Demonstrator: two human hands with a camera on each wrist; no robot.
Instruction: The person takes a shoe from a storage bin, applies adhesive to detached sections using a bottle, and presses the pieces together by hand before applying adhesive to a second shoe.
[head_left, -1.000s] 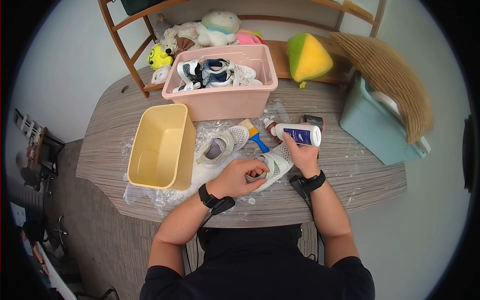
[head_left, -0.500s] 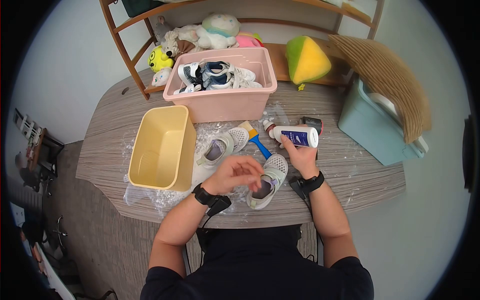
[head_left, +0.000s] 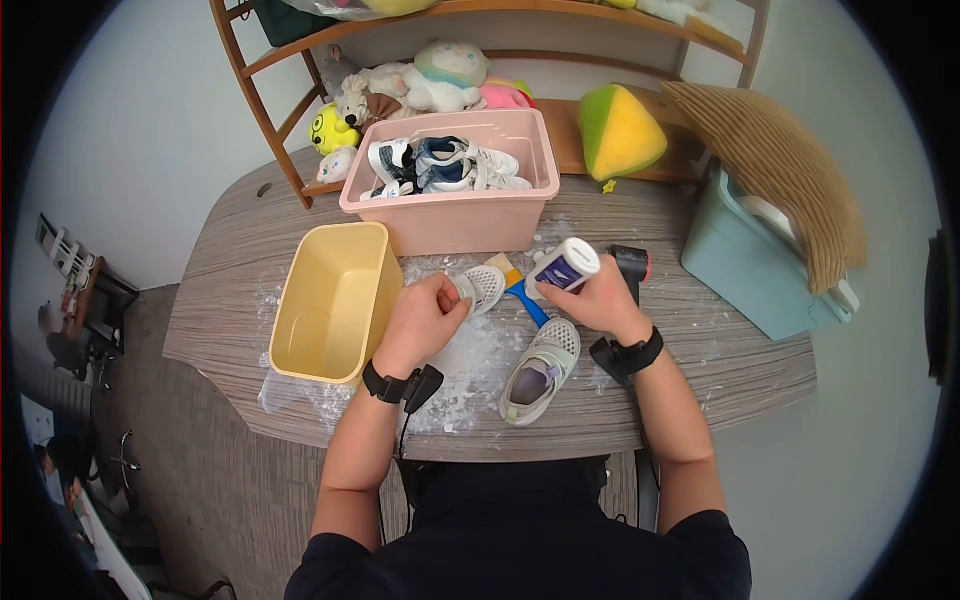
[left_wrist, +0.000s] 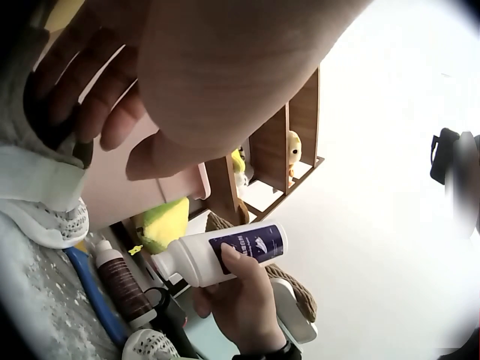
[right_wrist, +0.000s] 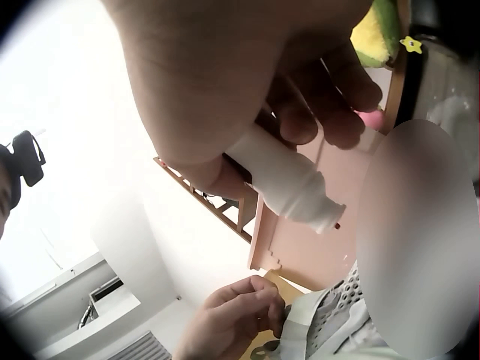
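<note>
My right hand (head_left: pixel 598 298) grips a white squeeze bottle (head_left: pixel 567 264) with a purple label, tilted so its spout points down and left. My left hand (head_left: pixel 425 315) is at the left sneaker (head_left: pixel 486 287), a pale one with a perforated toe. Its fingers (left_wrist: pixel 56 97) reach into the shoe's opening, and the thumb stays outside in the left wrist view. The hand hides the heel in the head view. The matching right sneaker (head_left: pixel 541 375) stands nearer the person, toe pointing away, its opening uncovered.
A blue-handled brush (head_left: pixel 527 302) lies between the sneakers; white powder covers the tabletop (head_left: pixel 455 385). A brown-labelled bottle (left_wrist: pixel 124 285) and a black item (head_left: pixel 630 265) are by the right hand. Yellow bin (head_left: pixel 375 300), pink bin (head_left: pixel 465 225) of shoes and blue bin (head_left: pixel 740 265) surround the work.
My left hand has moved from the right sneaker's opening to the left sneaker. My right hand has turned the bottle from nearly level to spout down, shifting slightly left.
</note>
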